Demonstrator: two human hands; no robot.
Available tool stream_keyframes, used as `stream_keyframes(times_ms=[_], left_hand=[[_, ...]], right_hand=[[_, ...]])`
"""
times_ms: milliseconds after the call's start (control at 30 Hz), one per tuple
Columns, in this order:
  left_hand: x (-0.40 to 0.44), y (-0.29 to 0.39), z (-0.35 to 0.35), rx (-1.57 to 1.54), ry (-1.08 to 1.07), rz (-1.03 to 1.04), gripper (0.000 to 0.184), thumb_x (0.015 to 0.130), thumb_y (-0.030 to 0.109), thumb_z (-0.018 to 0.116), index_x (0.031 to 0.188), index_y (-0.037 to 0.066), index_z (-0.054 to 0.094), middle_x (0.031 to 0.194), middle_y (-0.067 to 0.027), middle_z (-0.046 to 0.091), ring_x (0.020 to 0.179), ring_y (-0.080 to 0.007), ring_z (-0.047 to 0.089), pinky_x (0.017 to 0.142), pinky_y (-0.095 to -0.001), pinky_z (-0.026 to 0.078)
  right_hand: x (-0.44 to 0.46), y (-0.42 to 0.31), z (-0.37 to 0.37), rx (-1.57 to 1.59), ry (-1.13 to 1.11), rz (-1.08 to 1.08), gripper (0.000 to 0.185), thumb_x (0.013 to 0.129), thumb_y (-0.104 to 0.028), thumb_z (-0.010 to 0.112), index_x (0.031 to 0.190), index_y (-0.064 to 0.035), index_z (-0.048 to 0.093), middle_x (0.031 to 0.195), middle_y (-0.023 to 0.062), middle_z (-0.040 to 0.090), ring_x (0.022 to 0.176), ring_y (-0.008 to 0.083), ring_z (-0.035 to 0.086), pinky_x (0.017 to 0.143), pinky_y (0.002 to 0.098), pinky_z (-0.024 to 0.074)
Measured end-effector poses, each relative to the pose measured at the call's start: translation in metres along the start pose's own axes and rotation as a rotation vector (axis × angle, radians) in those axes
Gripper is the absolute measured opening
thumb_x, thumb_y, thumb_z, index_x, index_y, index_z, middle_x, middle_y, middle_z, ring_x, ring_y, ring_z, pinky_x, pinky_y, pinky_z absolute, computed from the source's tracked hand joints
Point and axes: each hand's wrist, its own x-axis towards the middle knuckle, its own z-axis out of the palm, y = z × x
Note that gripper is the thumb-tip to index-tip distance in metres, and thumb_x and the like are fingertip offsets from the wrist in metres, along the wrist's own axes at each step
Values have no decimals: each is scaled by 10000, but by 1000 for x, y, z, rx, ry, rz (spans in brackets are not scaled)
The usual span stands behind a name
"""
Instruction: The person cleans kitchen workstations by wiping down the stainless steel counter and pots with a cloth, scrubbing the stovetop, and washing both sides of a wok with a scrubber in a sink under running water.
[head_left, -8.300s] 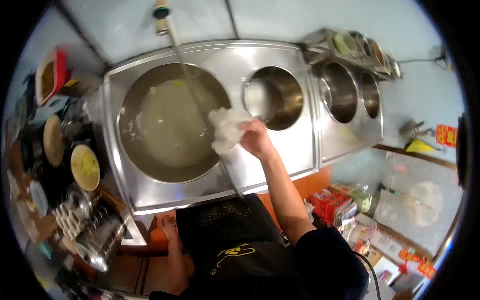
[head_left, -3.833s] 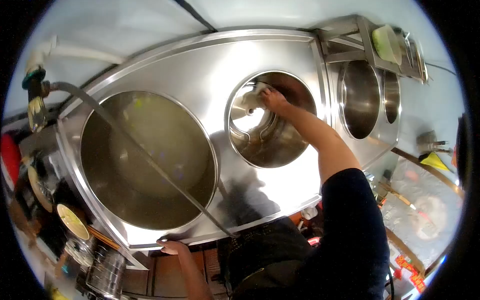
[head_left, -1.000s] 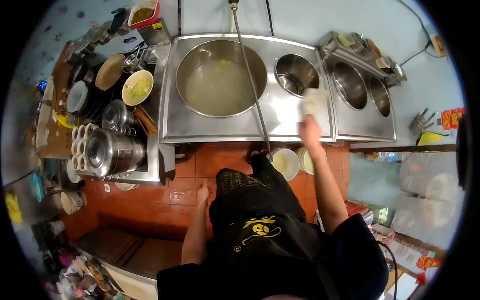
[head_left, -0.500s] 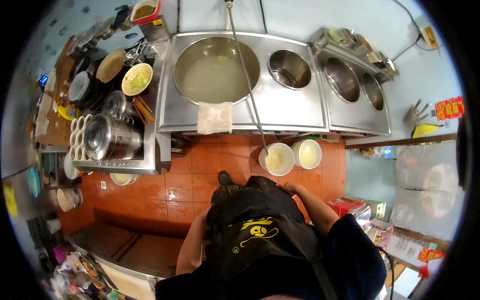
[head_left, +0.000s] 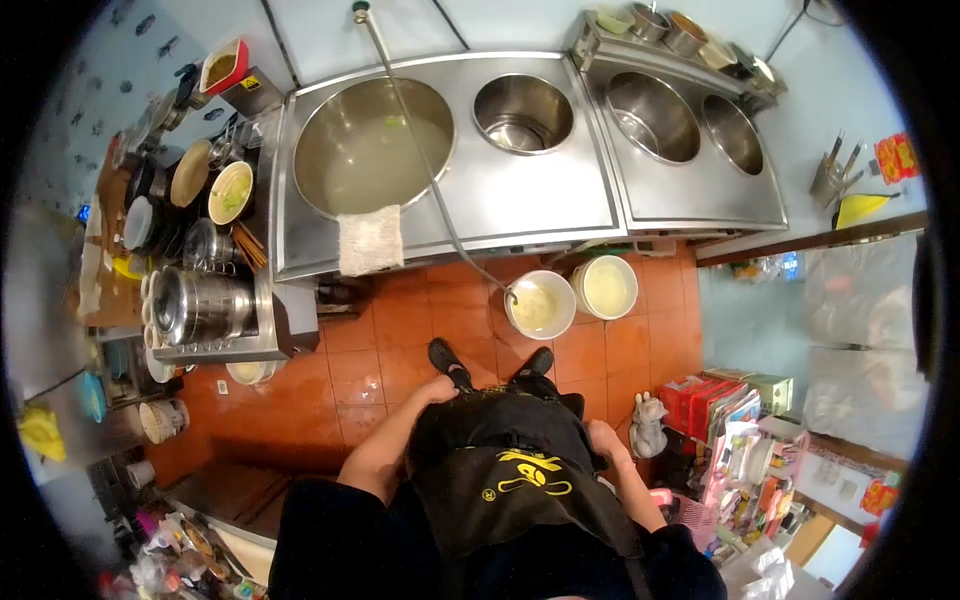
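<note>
My left hand (head_left: 438, 388) is at the upper left edge of the black apron (head_left: 500, 430) with yellow print; its fingers are too small and hidden to read. At the apron's right side is my right hand (head_left: 603, 438), its fingers curled in, with whatever they may hold out of sight. Ahead on the tiled floor stand two white buckets: the nearer bucket (head_left: 562, 318) has pale contents and a grey hose (head_left: 440, 200) running into it. The other bucket (head_left: 630, 298) holds pale yellowish liquid. Neither hand touches the buckets.
A steel counter (head_left: 560, 200) spans the front, with a large basin (head_left: 370, 165) of cloudy liquid, several round wells and a hanging cloth (head_left: 370, 243). At left stand a lidded pot (head_left: 205, 305) and a bowl (head_left: 231, 193). Boxes (head_left: 695, 400) and a grey figurine (head_left: 648, 425) are at right.
The view has shifted, and both shoes now show. My left hand has come into sight at the apron's edge; my right hand has dropped lower along its right side.
</note>
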Motion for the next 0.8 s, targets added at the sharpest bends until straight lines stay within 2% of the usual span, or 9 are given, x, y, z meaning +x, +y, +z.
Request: stream_keyframes(times_ms=[167, 200, 300, 367, 500, 533, 633, 733, 800], left_hand=[[-53, 89, -22, 40, -14, 59, 434, 942, 332, 542, 923, -72, 700, 929, -272, 683, 906, -425, 660, 824, -505, 508], [-80, 117, -33, 33, 39, 64, 388, 940, 285, 543, 911, -74, 687, 902, -267, 674, 898, -435, 649, 806, -499, 512], [-117, 150, -37, 0, 22, 39, 352, 937, 258, 554, 918, -72, 676, 860, -256, 663, 892, -431, 647, 801, -484, 514], [-113, 105, 8, -395, 168, 434, 306, 949, 235, 554, 928, -49, 664, 828, -243, 645, 858, -410, 646, 781, -477, 501], [-115, 159, -15, -313, 225, -104, 395, 950, 339, 577, 1055, -34, 654, 976, -249, 672, 933, -419, 636, 857, -449, 496], [-106, 150, -14, -362, 324, -234, 471, 933, 414, 591, 1014, -42, 675, 989, -263, 683, 947, -417, 648, 870, -448, 503], [-76, 104, 17, -139, 683, -147, 477, 938, 416, 577, 885, -42, 696, 900, -281, 678, 897, -420, 664, 815, -484, 509], [-99, 117, -11, 36, 242, -187, 457, 945, 397, 563, 929, -39, 699, 932, -288, 678, 927, -423, 671, 829, -474, 515], [-99, 85, -5, 18, 202, -93, 443, 948, 375, 554, 869, -42, 682, 888, -269, 684, 840, -398, 673, 778, -479, 506]], right_hand=[[-23, 34, -31, 177, 30, -28, 258, 852, -154, 525, 915, 25, 699, 925, 317, 662, 944, 455, 650, 803, 519, 514], [-10, 64, -15, 200, -47, 37, 335, 844, -252, 586, 995, 25, 695, 935, 314, 658, 963, 446, 649, 836, 491, 500], [-13, 58, -49, 159, -123, 34, 332, 853, -272, 588, 987, 10, 702, 929, 305, 663, 952, 439, 658, 832, 481, 504], [-18, 44, -70, 166, -123, -33, 323, 858, -276, 581, 969, 0, 707, 923, 300, 665, 943, 438, 661, 818, 489, 505], [16, 59, -67, 10, -205, -130, 324, 864, -287, 560, 936, -1, 694, 934, 290, 670, 920, 441, 665, 767, 505, 509], [22, 55, -65, 16, -183, -120, 323, 866, -284, 555, 929, 1, 692, 934, 287, 673, 917, 441, 666, 764, 506, 509], [25, 44, -61, 14, -151, -69, 322, 873, -273, 536, 918, 7, 688, 935, 280, 679, 915, 441, 667, 762, 509, 510], [22, 22, -73, -24, -159, -32, 300, 881, -230, 511, 907, 10, 690, 944, 270, 687, 917, 432, 672, 756, 501, 517], [23, -7, -74, -75, -169, -45, 265, 880, -161, 496, 876, 12, 696, 961, 254, 697, 905, 413, 684, 731, 488, 533]])
